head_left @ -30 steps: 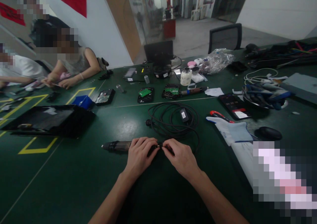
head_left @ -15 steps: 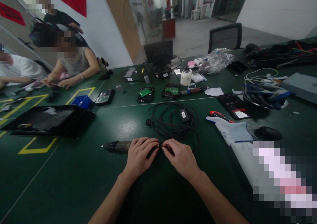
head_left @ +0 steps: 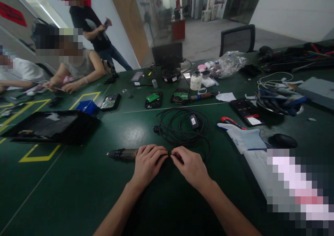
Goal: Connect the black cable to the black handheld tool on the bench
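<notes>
On the green table lies an electric screwdriver (head_left: 122, 154), brown and black, its tip pointing left. My left hand (head_left: 150, 161) is closed around its rear half and hides that part. The fingers of my right hand (head_left: 189, 163) pinch the dark end of a power cord, right at the screwdriver's tail. Fingertips of both hands nearly meet there, so I cannot tell whether cord and tool are joined. Just beyond my hands the black power cord (head_left: 180, 133) lies in loose coils, with a plug (head_left: 156, 128) on the left and a small labelled box (head_left: 193, 121) on it.
Behind the coil are hard drives (head_left: 153, 99) and a second electric screwdriver (head_left: 205, 96). A black tray (head_left: 52, 124) stands left. To the right are a glove (head_left: 245, 137), a phone (head_left: 246, 111), a mouse (head_left: 284, 140) and a bowl of tools (head_left: 279, 98). People are at the far left.
My hands stay in nearly the same place, with the left fingertips shifted slightly toward the right hand. In the background, a standing person has moved to the right.
</notes>
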Tool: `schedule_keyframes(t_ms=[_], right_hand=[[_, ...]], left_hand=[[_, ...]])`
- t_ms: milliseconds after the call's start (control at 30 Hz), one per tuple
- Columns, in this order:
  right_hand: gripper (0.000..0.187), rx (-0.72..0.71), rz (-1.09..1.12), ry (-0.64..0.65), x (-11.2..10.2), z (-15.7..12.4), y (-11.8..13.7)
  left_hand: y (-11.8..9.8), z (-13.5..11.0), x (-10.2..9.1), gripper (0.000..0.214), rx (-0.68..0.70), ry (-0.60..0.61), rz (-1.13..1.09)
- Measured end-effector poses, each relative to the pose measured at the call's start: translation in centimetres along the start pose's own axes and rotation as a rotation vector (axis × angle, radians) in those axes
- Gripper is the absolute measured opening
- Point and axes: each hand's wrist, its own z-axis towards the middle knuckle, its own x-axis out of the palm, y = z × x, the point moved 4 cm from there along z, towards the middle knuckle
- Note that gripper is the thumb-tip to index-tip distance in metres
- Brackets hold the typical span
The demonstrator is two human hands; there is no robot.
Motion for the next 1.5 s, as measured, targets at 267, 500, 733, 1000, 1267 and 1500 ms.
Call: schedule_keyframes(t_ms=[267,500,733,1000,1267,1500], right_hand=[[0.010,0.002,0.005,0.009,0.06,-0.08,-0.05],[0.010,0.010,0.016,0.004,0.01,0.01,0.07],[0.011,0.008,0.023,0.015,-0.08,-0.08,0.08],[0.012,0.000,0.019,0.015,-0.13,-0.01,0.01],[0.012,0.003,0.020,0.008,0.00,-0.07,0.01],[0.011,0.007,0.015,0.013,-0.06,-0.11,0.11]], left_hand=[[0.02,0.10,0.01,0.014,-0.004,-0.005,0.020],[-0.36,0.20,-0.41,0.020,-0.016,0.016,-0.013],[-0.35,0.15,-0.56,0.020,-0.018,0.025,-0.034],[-0.32,0.16,-0.48,0.019,-0.007,0.016,-0.015],[-0.24,0.17,-0.32,0.018,-0.025,0.014,-0.012],[-0.34,0.15,-0.48,0.017,-0.021,0.033,-0.033]])
